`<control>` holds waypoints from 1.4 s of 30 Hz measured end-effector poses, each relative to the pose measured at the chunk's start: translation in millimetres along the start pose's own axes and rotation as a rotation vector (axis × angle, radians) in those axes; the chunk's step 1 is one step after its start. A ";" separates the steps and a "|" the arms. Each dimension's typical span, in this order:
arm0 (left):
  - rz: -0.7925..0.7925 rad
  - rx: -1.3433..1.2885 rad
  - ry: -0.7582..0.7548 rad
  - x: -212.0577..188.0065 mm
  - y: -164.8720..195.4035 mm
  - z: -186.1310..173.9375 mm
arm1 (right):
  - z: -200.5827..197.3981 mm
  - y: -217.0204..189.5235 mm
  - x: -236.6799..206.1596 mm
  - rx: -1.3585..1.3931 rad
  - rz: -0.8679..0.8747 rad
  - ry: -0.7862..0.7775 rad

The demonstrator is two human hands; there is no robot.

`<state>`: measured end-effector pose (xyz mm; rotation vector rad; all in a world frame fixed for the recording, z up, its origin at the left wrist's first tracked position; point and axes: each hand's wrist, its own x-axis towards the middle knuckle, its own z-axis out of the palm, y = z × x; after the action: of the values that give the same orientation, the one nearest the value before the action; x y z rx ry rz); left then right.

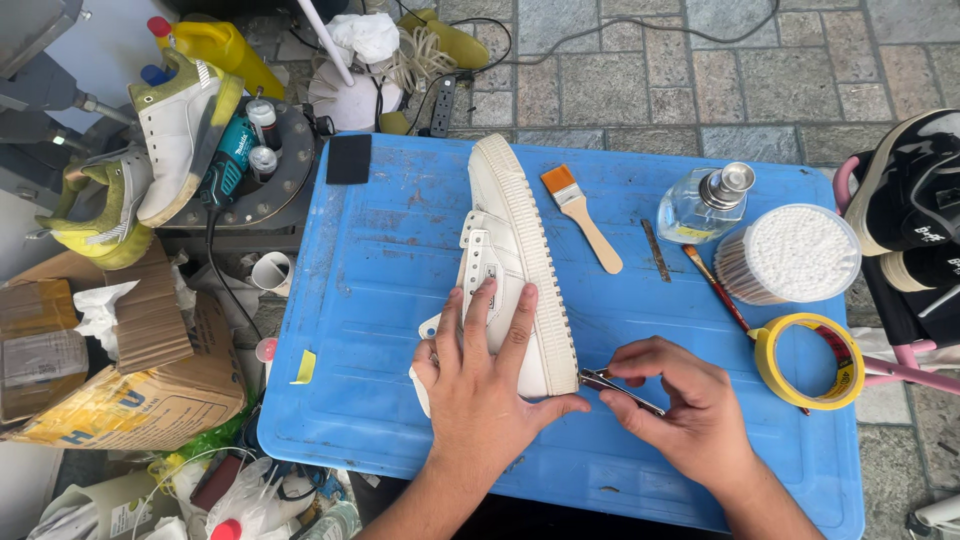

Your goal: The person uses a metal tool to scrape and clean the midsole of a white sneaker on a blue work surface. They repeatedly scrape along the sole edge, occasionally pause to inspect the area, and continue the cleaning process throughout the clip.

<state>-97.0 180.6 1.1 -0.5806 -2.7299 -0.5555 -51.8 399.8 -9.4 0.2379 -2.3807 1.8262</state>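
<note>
Fingers (480, 315): I count four of the left hand (480, 385) spread apart and pressed flat on one white sneaker (515, 250), thumb out toward the sole's heel end. The right hand (685, 410) has its fingers pinched together, clamped on one slim metal tool (620, 390) whose tip touches the sole at the shoe's 5 o'clock corner.

Item 1, sneaker: smooth white upper, ribbed cream rubber sole, lying on its side at the middle of the table, long axis running 12 to 6 o'clock.

Item 2, blue plastic table (380, 300): one, scuffed and ridged. I see open room at 9 o'clock of the shoe and along the near edge.

At 1 o'clock: one flat brush (580, 215), orange bristles, pale wooden handle. At 2 o'clock: one clear glass bottle (705, 205) with metal cap; one round tub of cotton swabs (795, 255); one thin red-handled paintbrush (715, 285); one narrow metal strip (656, 250). At 3 o'clock: one roll of yellow tape (810, 360), near the table's right edge.

At 11 o'clock: one black square pad (348, 158) on the far edge. Off the table at 10 o'clock: two worn yellow-and-white shoes (150, 150), one teal power tool (228, 160).
</note>
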 end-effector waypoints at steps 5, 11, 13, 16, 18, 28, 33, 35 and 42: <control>0.000 0.003 0.001 -0.3 0.3 3.4 | -4.9 -1.0 0.9 -0.126 -0.026 -0.050; 0.008 -0.008 0.020 -2.1 -2.1 3.7 | -10.4 -8.9 14.1 -0.134 -0.006 -0.176; 0.006 -0.009 0.022 -1.5 -2.5 3.2 | -11.5 -11.8 19.5 -0.140 0.015 -0.200; -0.001 -0.011 0.014 -1.1 -2.7 2.0 | -12.7 -15.7 23.7 -0.135 0.049 -0.224; -0.002 -0.014 0.007 -1.2 -2.8 1.5 | -13.1 -17.8 25.4 -0.160 0.037 -0.246; -0.001 -0.007 -0.006 -1.6 -4.1 1.8 | -10.1 -24.3 33.0 -0.125 0.082 -0.296; 0.009 -0.005 0.008 -1.5 -3.3 2.2 | -10.8 -32.8 38.3 -0.201 0.117 -0.351; 0.014 -0.012 0.013 -1.9 -3.3 1.7 | -7.7 -36.6 39.1 -0.159 0.233 -0.324; 0.022 -0.009 0.013 -3.4 -2.6 3.6 | 5.3 -46.4 37.1 -0.229 0.384 -0.169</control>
<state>-95.8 178.8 -4.2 -0.6059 -2.7071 -0.5643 -78.8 381.2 40.5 -0.1023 -2.8914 1.7054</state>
